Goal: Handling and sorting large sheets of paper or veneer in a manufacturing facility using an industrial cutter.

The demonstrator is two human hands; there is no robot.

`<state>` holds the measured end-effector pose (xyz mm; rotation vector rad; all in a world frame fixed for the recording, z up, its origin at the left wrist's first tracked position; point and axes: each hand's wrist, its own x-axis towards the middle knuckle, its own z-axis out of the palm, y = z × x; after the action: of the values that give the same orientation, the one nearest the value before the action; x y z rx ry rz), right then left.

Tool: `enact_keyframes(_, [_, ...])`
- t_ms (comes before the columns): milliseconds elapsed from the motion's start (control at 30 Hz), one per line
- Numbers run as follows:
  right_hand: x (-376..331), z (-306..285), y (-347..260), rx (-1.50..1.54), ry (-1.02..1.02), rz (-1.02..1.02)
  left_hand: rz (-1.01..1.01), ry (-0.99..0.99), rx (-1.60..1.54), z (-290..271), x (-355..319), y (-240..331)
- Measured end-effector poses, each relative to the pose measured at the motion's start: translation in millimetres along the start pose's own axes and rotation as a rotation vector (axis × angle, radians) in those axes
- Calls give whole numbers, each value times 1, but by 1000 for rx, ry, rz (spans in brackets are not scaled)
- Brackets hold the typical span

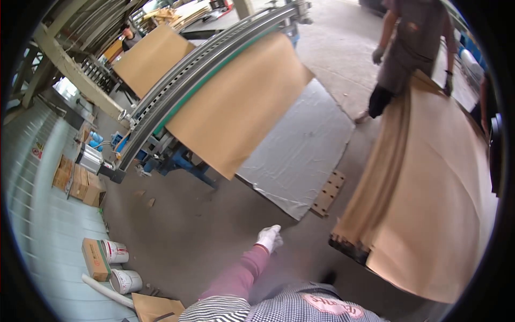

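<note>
My white-gloved left hand [270,238] reaches out above a grey workshop floor [177,231], near but apart from a silver-covered tabletop [306,150]; the fingers [276,229] look curled, though I cannot tell whether they are together. A large brown sheet [236,112] overlaps that tabletop beside a long metal machine beam [204,59]. At right, a gloved co-worker [410,51] stands at a stack of brown sheets [429,188].

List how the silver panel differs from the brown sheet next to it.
Surface: the silver panel is wrinkled; the brown sheet looks smoother. Position: the panel is nearer the left hand, the sheet nearer the rail. Both are broad.
</note>
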<state>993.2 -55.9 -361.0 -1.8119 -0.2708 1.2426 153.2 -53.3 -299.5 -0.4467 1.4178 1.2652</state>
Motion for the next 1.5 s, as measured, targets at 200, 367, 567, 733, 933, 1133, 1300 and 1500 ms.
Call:
enact_keyframes(200, [-327, 434, 81, -1011, -720, 178, 578, 620, 538, -127, 183, 197])
enact_keyframes(367, [-404, 625, 53, -787, -421, 394, 873, 620, 209, -142, 239, 371])
enact_keyframes(567, [-340, 684, 90, -977, -758, 256, 390, 30, 2, -136, 219, 365])
enact_keyframes(733, [-257, 767, 126, -608, -434, 66, 294, -292, -256, -69, 70, 357])
enact_keyframes(933, [-354, 765, -1, 111, -957, 318, 476, -281, -297, -67, -42, 376])
enact_keyframes(1133, [-480, 727, -181, -164, -1206, -415, 715, -175, 19, -62, -89, 340])
enact_keyframes(1300, [-496, 667, -249, -400, -1165, -875, 602, -287, -129, -17, -187, 277])
enact_keyframes(1500, [-498, 580, -266, -182, -1161, -674, 509, -380, 253, 39, -299, 207])
